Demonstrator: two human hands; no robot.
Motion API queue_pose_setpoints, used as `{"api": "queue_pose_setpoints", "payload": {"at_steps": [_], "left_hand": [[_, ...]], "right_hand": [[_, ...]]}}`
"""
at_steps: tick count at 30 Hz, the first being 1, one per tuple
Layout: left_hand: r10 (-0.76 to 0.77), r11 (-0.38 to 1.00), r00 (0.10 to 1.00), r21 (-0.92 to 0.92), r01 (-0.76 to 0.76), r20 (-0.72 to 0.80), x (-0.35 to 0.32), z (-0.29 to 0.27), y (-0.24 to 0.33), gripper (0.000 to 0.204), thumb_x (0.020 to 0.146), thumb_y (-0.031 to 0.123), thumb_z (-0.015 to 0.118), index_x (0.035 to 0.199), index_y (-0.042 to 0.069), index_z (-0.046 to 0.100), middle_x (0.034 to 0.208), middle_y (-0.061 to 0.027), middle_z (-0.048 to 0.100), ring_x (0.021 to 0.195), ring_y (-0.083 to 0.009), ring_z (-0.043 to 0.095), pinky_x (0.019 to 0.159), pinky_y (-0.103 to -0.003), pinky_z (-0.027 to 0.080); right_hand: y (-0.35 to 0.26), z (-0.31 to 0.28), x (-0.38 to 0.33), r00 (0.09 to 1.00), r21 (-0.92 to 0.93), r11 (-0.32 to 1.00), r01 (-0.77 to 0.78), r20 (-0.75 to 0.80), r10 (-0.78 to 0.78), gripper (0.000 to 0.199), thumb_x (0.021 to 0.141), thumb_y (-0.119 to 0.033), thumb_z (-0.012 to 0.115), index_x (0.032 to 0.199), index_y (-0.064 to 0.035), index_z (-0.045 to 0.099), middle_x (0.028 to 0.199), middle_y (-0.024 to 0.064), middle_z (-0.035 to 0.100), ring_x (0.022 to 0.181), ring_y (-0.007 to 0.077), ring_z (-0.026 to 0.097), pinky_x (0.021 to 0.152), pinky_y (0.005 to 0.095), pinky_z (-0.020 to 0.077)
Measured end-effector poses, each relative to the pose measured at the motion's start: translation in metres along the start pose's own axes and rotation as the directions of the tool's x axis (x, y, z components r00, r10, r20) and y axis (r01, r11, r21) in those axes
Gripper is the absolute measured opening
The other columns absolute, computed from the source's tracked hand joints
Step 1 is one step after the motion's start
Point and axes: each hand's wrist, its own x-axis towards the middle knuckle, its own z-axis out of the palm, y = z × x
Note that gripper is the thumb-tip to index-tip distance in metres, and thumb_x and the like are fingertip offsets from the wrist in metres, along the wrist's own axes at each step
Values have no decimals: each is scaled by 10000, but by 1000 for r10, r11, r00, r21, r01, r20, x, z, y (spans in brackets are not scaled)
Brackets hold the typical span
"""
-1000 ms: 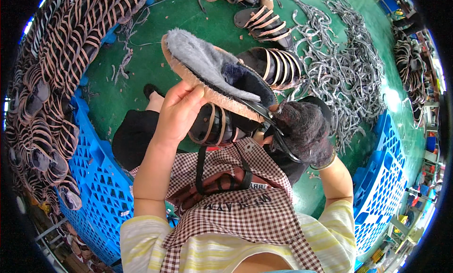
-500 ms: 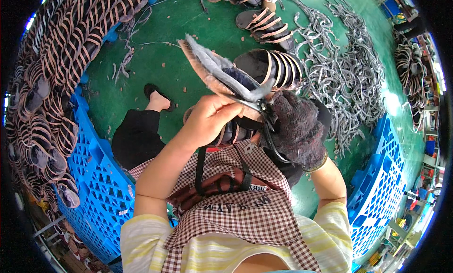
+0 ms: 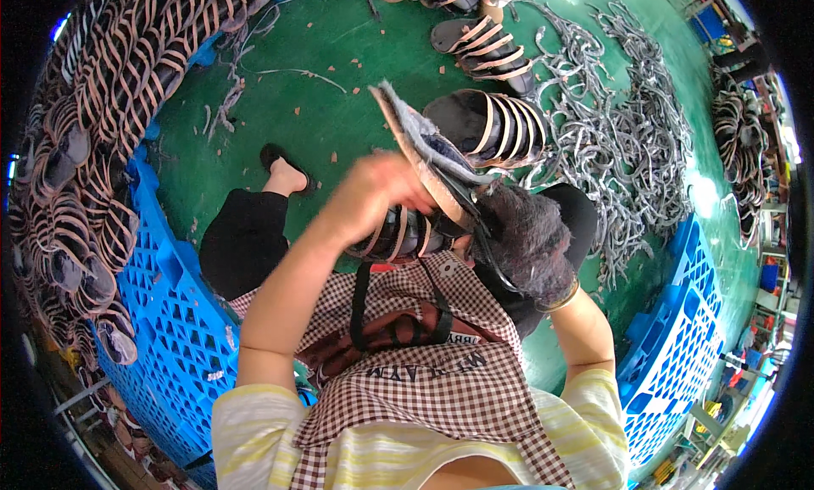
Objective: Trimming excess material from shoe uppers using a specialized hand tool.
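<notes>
Seated low over a glossy green painted floor (image 3: 280,108), scattered with small tan scraps and a few loose cuttings. Bare left hand (image 3: 373,193) closed around a strapped sandal (image 3: 415,164) held up at chest height, tilted on edge with its grey sole side showing, above the knees. Right hand (image 3: 526,244) in a fuzzy dark work glove, clenched on the same sandal from the right, just beside the left hand; a thin dark strap (image 3: 487,253) running down from the grip. A second dark sandal with tan straps (image 3: 394,236) lying in the lap just beneath both hands, on a brown-and-white checked apron (image 3: 441,388).

Another finished sandal (image 3: 492,125) on the floor just beyond the held one, more of the same kind (image 3: 483,45) farther off near the top. A wide tangle of grey strap pieces (image 3: 619,142) spread over the floor to the right. Blue plastic lattice crates (image 3: 170,320) at the left and again at the right (image 3: 678,337). Long stacked rows of sandals (image 3: 110,91) curving along the left edge. One foot in a dark slipper (image 3: 284,164) planted on the green floor ahead.
</notes>
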Motion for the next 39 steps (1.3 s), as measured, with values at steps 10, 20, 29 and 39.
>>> {"api": "queue_pose_setpoints", "payload": {"at_steps": [10, 20, 29, 39], "left_hand": [[-174, 874, 981, -472, 115, -83, 15, -25, 3, 221, 907, 182, 422, 936, 16, 565, 860, -119, 643, 725, -206, 643, 689, -336, 534], [-107, 886, 991, -444, 131, 78, 5, -18, 14, 226, 883, 90, 441, 993, -53, 578, 908, -152, 640, 833, -257, 642, 803, -375, 513], [-122, 953, 992, 283, 111, 22, -4, -14, -1, 159, 852, 72, 521, 814, -41, 626, 767, -27, 628, 744, -62, 547, 669, -231, 445], [28, 910, 999, 413, -15, -24, -16, 8, 1, 169, 830, 103, 572, 784, -51, 623, 591, -31, 575, 567, -53, 503, 496, -250, 405]], "right_hand": [[-6, 18, -1, 998, 22, 998, -60, -14, 60, 435, 628, -250, 753, 975, -48, 588, 745, 146, 586, 651, 345, 589, 557, 389, 462], [-10, 8, 6, 998, 51, 997, -65, 9, 64, 349, 676, -281, 699, 934, -73, 592, 715, 154, 588, 672, 350, 592, 559, 419, 472], [-12, 10, 5, 998, 26, 998, -53, 35, 52, 373, 643, -247, 734, 933, -40, 624, 739, 153, 597, 665, 329, 612, 574, 363, 482], [-15, 7, 2, 989, 84, 991, -102, 111, 93, 343, 678, -264, 694, 941, -67, 598, 726, 167, 603, 688, 344, 606, 566, 407, 482]]}}
